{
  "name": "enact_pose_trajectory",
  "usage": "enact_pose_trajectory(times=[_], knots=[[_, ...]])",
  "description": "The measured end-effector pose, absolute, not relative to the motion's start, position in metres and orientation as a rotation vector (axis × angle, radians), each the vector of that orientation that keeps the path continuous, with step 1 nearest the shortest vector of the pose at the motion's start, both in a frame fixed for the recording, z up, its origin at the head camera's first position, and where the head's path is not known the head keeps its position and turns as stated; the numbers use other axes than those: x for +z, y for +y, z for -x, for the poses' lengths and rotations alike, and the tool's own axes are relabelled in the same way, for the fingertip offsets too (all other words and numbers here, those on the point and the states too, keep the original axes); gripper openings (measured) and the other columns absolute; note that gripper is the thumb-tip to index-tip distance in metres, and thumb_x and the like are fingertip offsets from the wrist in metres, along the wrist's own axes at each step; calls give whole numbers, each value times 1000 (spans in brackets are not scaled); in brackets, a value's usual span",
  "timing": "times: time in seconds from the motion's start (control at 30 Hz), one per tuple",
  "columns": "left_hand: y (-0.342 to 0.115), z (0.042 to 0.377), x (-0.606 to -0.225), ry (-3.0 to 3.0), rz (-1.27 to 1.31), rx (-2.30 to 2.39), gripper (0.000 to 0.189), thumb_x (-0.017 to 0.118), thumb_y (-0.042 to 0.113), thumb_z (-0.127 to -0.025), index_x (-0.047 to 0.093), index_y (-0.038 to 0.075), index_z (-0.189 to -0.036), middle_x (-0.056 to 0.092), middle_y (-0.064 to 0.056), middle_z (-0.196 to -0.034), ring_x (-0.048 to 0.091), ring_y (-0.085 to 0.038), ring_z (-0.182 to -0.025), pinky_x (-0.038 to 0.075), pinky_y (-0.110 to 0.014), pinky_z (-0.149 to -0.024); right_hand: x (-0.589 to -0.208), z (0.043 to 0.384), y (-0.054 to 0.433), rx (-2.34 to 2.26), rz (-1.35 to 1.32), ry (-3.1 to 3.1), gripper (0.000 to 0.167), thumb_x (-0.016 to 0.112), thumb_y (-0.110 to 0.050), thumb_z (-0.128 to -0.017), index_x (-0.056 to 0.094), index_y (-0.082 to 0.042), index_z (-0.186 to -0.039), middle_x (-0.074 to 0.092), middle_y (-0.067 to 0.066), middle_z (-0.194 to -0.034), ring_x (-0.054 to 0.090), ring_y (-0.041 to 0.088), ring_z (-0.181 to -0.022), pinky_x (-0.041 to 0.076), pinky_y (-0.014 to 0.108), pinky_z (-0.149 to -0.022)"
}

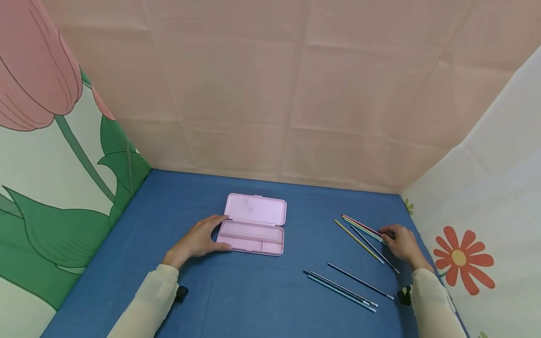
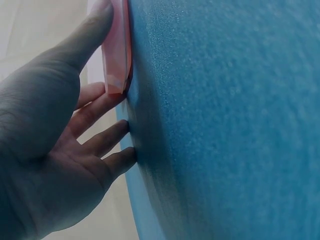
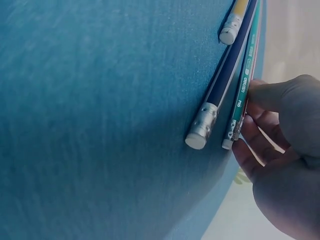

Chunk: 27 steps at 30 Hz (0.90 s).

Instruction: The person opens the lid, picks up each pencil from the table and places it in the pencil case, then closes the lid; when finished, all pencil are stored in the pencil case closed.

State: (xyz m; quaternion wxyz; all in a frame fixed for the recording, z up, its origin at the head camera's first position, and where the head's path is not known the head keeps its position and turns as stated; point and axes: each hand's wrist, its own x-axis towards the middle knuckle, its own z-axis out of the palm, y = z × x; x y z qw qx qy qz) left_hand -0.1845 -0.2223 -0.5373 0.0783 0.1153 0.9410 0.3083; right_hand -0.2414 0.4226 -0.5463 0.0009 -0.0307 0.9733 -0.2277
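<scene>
- My left grip (image 1: 204,237) is wide but holding: thumb and forefinger at the left end of the pink case (image 1: 253,229), left of the pencils, lid (image 1: 255,209) laid back.
- My right grip (image 1: 400,243) is narrow, touching the eraser ends of the red pencil (image 1: 359,223) and green pencil (image 3: 245,80); can't tell if pinched.
- Yellow pencil (image 1: 359,241) and dark pencil (image 1: 374,249) just beside; lower pencils (image 1: 360,281) nearer me.
- Tight on the right: that grip is near the table's edge.
- Roomy blue stretch between case and pencils.
- Table (image 1: 236,300) blue, matte; beige back wall (image 1: 287,94), left wall (image 1: 25,159) with pink tulip (image 1: 38,70), white right wall (image 1: 498,188) with red flower (image 1: 459,257).
</scene>
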Motion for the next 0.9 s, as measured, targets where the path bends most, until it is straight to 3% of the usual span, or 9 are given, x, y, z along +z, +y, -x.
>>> enact_pose_trajectory(times=[0.2, 0.37, 0.6, 0.77, 0.9], knots=[[-222, 185, -537, 2819, -346, 921, 102, 96, 47, -90, 48, 6, -170, 47, -29, -175, 47, -55, -161, 42, -75, -128, -547, 244, 422, -699, 105, 3063, 17, 71, 0, -106, 82, 4, -118, 77, 25, -110, 66, 32, -93, 56, 46, -80], [-222, 184, -536, 2818, -352, 922, 101, 96, 47, -91, 49, 6, -170, 48, -29, -174, 47, -55, -160, 42, -75, -128, -550, 244, 423, -685, 163, 3090, 20, 66, 3, -106, 82, 6, -117, 75, 26, -109, 65, 34, -93, 54, 49, -81], [-221, 183, -536, 2814, -360, 931, 101, 97, 47, -90, 49, 6, -169, 48, -30, -173, 47, -56, -160, 42, -76, -127, -545, 239, 417, -780, 238, 3157, 21, 63, 6, -107, 80, 8, -119, 72, 22, -106, 64, 31, -91, 50, 34, -73], [-221, 183, -535, 2814, -360, 928, 102, 97, 48, -90, 50, 6, -169, 48, -30, -173, 47, -56, -160, 42, -76, -127, -531, 235, 395, -804, 415, 3217, 19, 66, 9, -106, 82, 5, -116, 73, 20, -105, 67, 30, -91, 54, 39, -74], [-221, 183, -534, 2811, -351, 922, 101, 97, 48, -90, 49, 6, -169, 48, -30, -174, 47, -56, -160, 41, -76, -128, -523, 235, 372, -814, 558, 3237, 19, 68, 10, -106, 83, 2, -115, 74, 16, -103, 65, 25, -89, 54, 36, -73]])
